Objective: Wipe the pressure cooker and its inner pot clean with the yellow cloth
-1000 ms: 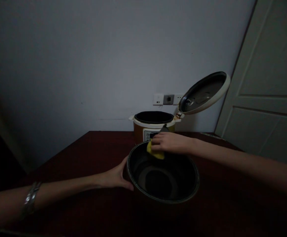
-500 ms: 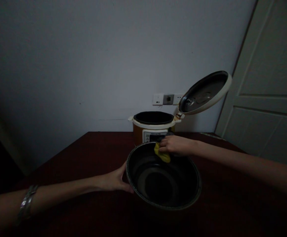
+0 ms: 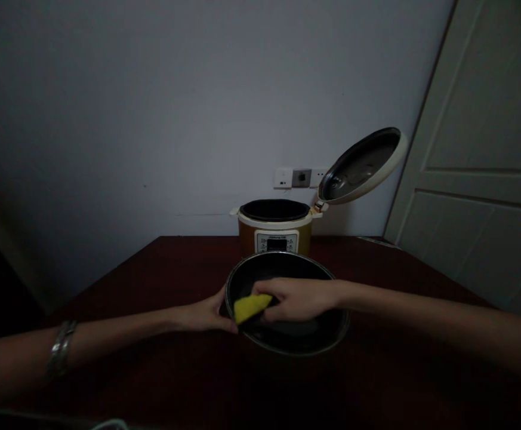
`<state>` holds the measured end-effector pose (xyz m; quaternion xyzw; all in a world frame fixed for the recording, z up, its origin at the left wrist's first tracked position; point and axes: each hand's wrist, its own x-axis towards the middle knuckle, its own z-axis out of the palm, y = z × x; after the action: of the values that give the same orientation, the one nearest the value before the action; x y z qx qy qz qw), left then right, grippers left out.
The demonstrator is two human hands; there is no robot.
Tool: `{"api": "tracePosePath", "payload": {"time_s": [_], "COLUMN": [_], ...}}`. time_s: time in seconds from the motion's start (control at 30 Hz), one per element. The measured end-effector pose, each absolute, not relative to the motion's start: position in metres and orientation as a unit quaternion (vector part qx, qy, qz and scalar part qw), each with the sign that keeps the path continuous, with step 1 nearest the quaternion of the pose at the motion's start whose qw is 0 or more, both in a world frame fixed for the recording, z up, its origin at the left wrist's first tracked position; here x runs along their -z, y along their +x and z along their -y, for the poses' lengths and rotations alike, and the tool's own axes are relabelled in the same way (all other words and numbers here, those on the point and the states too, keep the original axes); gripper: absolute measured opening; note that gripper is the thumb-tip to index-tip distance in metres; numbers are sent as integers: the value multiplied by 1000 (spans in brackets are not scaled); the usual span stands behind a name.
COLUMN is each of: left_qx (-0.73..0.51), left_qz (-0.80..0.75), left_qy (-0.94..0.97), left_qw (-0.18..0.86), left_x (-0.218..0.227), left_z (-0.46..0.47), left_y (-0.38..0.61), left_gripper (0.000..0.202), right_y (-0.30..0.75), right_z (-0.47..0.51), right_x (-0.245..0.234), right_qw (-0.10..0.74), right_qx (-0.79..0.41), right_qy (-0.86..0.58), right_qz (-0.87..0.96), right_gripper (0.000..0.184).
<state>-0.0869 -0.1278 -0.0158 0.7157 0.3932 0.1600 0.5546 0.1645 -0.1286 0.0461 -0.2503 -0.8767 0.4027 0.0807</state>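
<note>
A dark, round inner pot [image 3: 305, 340] tilts toward me on the table. At its left side my left hand [image 3: 206, 313] grips the wall, thumb at the near rim and the other fingers hidden behind the pot. My right hand [image 3: 291, 298] reaches into the pot from the right, closed on a yellow cloth [image 3: 251, 307] that presses against the inner left wall near the rim. Just behind the pot stands a rice cooker [image 3: 274, 230], brown and white with a control panel; its round lid [image 3: 363, 167] is raised on the right.
The dark red table [image 3: 175, 263] reaches back to a pale wall [image 3: 153, 107]. Sockets and a switch [image 3: 301, 178] sit on the wall behind the cooker. A panelled door [image 3: 470, 191] stands at the right. Part of a pale curved thing shows at the bottom left edge.
My right hand has carried the yellow cloth from the far rim down and left to the inner left wall. The pot is tilted differently; my left hand keeps its hold.
</note>
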Motion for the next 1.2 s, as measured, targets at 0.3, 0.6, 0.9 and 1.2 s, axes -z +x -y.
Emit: {"api": "tracePosePath", "payload": {"time_s": [0.3, 0.6, 0.9, 1.2], "left_qx": [-161, -42, -60, -46], "left_qz": [-406, -488, -623, -610], "left_qy": [736, 742, 677, 724], "left_qw": [518, 458, 386, 319], "left_x": [9, -23, -30, -55], "left_z": [131, 113, 73, 91], "left_y": [-83, -101, -114, -73], "left_gripper": [113, 55, 26, 58], "right_y": [119, 273, 329, 323], "right_z": [66, 94, 117, 134], "right_x": [-34, -70, 31, 43], "right_qw": [458, 302, 129, 36], "right_qx": [-532, -85, -19, -169], "right_qy": [-375, -290, -467, -441], "right_qz": [606, 904, 875, 881], "right_gripper": [32, 44, 47, 46]}}
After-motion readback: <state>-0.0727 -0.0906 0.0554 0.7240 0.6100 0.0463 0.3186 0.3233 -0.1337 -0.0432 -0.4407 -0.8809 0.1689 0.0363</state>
